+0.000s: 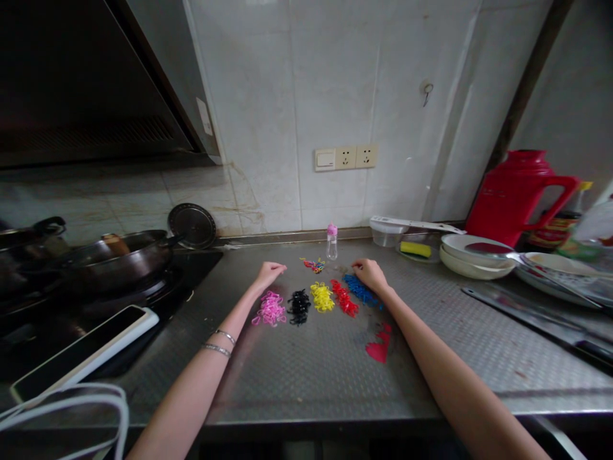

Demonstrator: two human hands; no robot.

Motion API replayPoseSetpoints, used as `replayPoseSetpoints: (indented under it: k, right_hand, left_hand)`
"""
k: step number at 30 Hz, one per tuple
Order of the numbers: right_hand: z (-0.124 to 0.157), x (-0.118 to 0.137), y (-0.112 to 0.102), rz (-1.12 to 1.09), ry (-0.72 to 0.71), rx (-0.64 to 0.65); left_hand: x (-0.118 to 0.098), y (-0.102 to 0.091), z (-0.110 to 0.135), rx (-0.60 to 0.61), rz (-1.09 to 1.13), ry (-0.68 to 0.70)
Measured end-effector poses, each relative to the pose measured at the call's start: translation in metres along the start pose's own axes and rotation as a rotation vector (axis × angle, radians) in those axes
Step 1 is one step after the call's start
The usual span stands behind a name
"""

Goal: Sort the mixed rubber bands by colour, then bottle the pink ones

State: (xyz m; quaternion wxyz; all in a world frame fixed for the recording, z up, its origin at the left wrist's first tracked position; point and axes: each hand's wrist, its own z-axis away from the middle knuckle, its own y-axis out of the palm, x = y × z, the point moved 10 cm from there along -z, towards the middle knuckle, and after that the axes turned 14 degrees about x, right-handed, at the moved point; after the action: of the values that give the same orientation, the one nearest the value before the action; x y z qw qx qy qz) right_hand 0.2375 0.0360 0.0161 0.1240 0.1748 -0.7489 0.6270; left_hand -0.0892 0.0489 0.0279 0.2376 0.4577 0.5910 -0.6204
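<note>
On the steel counter point(306, 377), both hands rest well out from the body, arms nearly straight.

Left hand point(269, 273): fingers curled under, tips turned down toward the steel. Cannot tell whether anything is pinched in them. Pink pile point(271, 309) of small elastic bands lies just behind the knuckles, on the wrist side, apart from the hand.

Right hand point(370, 273): fingers likewise curled, tips on or just over the counter. Hold, if any, is hidden. Blue pile point(360, 291) lies close against the thumb side of this hand; whether they touch cannot be made out.

Between the two hands, from left fingers to right: black pile point(299, 306), yellow pile point(322, 297), red pile point(344, 298), in a row with the pink and blue. Mixed pile point(314, 264), small and many-coloured, sits between the two sets of fingertips, slightly beyond them. Small bottle point(331, 241) with a pink cap stands upright just past that pile.

Open room: bare steel from the piles back to the counter's front edge, apart from a red patch point(380, 345) beside the right forearm. Outward of the left fingers, a wok point(129, 255) on the hob; outward of the right fingers, stacked bowls point(474, 255) and a knife point(536, 316), well apart.
</note>
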Motion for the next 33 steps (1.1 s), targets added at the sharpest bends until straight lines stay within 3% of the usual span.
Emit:
replayPoseSetpoints:
  k: [3,8,12,18,26,33]
  right_hand:
    - [0.000,0.025,0.002,0.059,-0.034,0.023]
    - [-0.006,0.083,0.026,0.132,-0.235,0.198]
    - [-0.013,0.106,0.036,0.195,-0.253,0.231]
    - [-0.021,0.112,0.049,0.285,-0.202,0.303]
    - [-0.019,0.120,0.045,0.334,-0.243,0.225]
    - [-0.016,0.108,0.039,0.193,-0.201,0.270]
  left_hand:
    - [-0.003,0.002,-0.001,0.005,-0.013,0.027]
    - [-0.005,0.004,-0.003,0.009,-0.053,0.053]
    - [-0.007,0.006,-0.005,0.013,-0.089,0.080]
    - [-0.011,0.014,-0.008,0.037,-0.125,0.118]
    - [-0.010,0.016,-0.005,0.029,-0.136,0.132]
    - [-0.012,0.018,-0.004,0.041,-0.129,0.143]
